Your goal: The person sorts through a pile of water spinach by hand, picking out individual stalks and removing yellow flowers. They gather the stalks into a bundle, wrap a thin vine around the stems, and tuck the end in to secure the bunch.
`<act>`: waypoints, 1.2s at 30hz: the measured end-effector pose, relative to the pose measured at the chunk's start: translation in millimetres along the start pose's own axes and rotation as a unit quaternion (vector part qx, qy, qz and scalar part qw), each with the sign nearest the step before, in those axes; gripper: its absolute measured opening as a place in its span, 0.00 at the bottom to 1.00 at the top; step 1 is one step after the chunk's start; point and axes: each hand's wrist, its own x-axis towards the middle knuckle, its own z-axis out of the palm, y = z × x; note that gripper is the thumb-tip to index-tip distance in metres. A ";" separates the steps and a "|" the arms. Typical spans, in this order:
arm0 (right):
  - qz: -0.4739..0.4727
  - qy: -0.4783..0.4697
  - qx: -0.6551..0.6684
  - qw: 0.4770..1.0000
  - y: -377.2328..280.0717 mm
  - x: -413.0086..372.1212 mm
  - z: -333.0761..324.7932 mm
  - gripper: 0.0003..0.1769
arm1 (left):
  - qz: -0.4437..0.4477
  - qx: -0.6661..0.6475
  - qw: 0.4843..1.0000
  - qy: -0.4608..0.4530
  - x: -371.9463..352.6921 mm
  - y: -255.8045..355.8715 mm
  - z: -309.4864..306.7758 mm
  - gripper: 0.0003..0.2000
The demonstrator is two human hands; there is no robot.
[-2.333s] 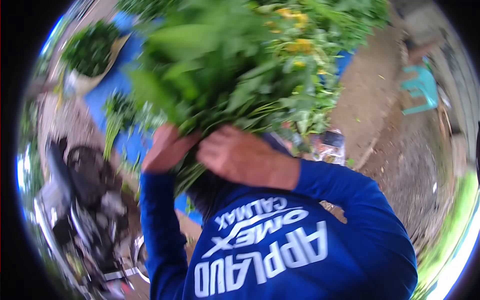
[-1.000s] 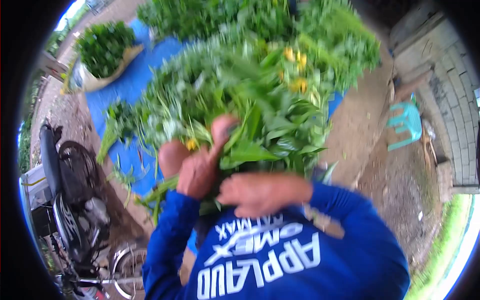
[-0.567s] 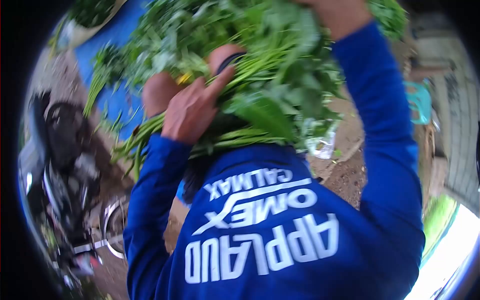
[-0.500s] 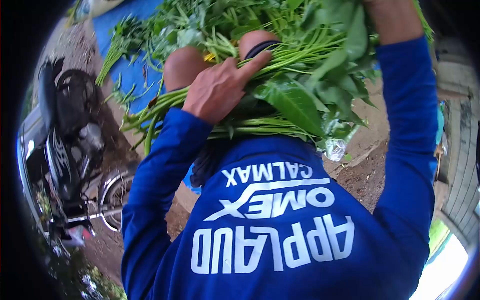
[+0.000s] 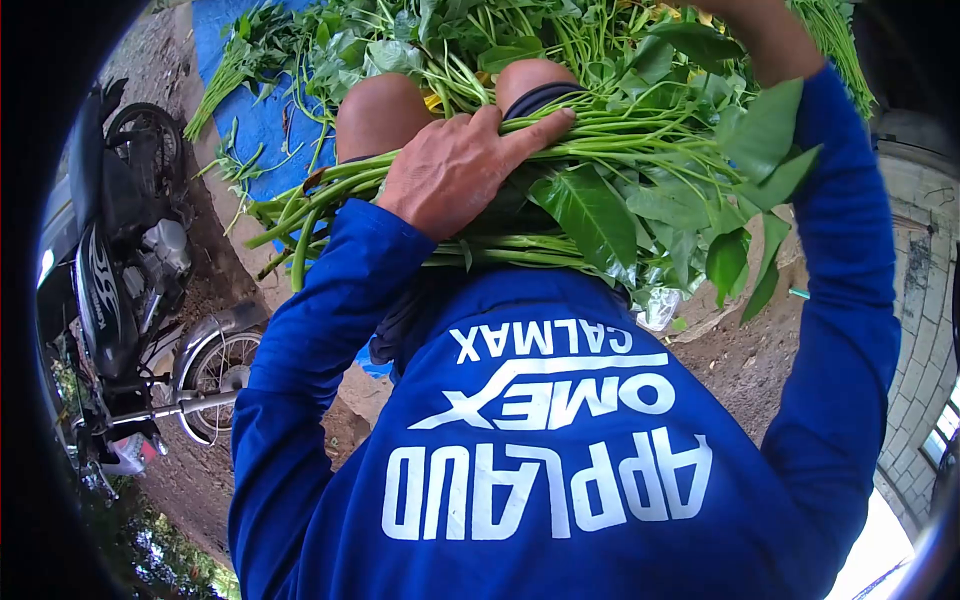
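My left hand (image 5: 455, 170) is closed over a bundle of long green stems (image 5: 640, 135) lying across my lap, its thumb stretched along them. The cut ends point left, and broad leaves (image 5: 590, 215) hang at the right. More stems from the greens (image 5: 520, 245) lie under my left wrist, against my shirt. At the top edge, my right hand (image 5: 722, 6) shows only in part, above the leafy end; its fingers are out of frame, so their hold is hidden.
A pile of leafy greens (image 5: 400, 40) lies beyond my knees on a blue sheet (image 5: 270, 170). A motorcycle (image 5: 130, 270) stands on bare soil at the left. Crumpled clear plastic (image 5: 660, 308) is by my right hip. Paving blocks (image 5: 915, 300) lie at the far right.
My right hand has moved up and left, mostly out of view. Leaves that were bunched near its wrist now spread and droop at the right. My left hand stays on the stems.
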 end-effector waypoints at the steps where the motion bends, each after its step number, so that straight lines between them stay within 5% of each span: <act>1: 0.030 -0.014 0.038 0.999 22.1 -3.4 35.2 0.37 | 0.006 -0.004 1.000 0.012 0.0 -1.7 -1.7 0.36; 4: 0.058 -0.157 0.011 0.986 32.0 -26.2 88.0 0.61 | 0.027 0.047 0.998 0.012 -4.2 -14.5 15.2 0.25; 6: -0.050 -0.121 -0.048 0.990 69.4 -43.3 130.1 0.73 | 0.024 0.006 0.998 0.053 -3.9 -3.4 1.5 0.20; 8: -0.029 -0.075 -0.111 0.990 56.7 -55.4 131.9 0.68 | -0.016 -0.015 0.999 0.041 -5.0 -2.8 7.6 0.19; 10: 0.050 -0.090 -0.165 0.981 46.2 -61.3 129.1 0.63 | -0.044 -0.125 0.991 0.033 -4.2 -6.3 2.7 0.30; 12: -0.006 -0.017 -0.204 0.979 50.1 -70.5 142.5 0.50 | -0.028 -0.219 0.975 0.018 -3.0 -13.0 -11.4 0.36; 14: -0.034 0.038 -0.248 0.967 50.0 -82.4 156.2 0.46 | -0.069 -0.390 0.903 -0.165 -6.0 -34.7 -46.8 0.48; 19: -0.038 0.070 -0.275 0.958 43.2 -87.6 162.4 0.43 | -0.057 -0.255 0.955 -0.140 4.0 -34.9 -35.7 0.47; 22: -0.040 0.060 -0.246 0.967 47.6 -90.6 161.7 0.49 | -0.087 -0.154 0.974 -0.141 6.3 -19.8 -20.5 0.35; 29: 0.049 0.023 -0.375 0.926 47.0 -114.4 147.3 0.58 | -0.083 -0.130 0.977 -0.144 3.2 -12.9 -20.8 0.24; 31: 0.006 0.053 -0.454 0.890 45.8 -118.3 144.9 0.58 | -0.075 -0.147 0.980 -0.113 0.8 -12.4 -21.2 0.24; 36: 0.038 0.046 -0.341 0.938 55.2 -146.4 122.9 0.62 | -0.072 -0.138 0.981 -0.111 -5.4 -9.8 -18.7 0.26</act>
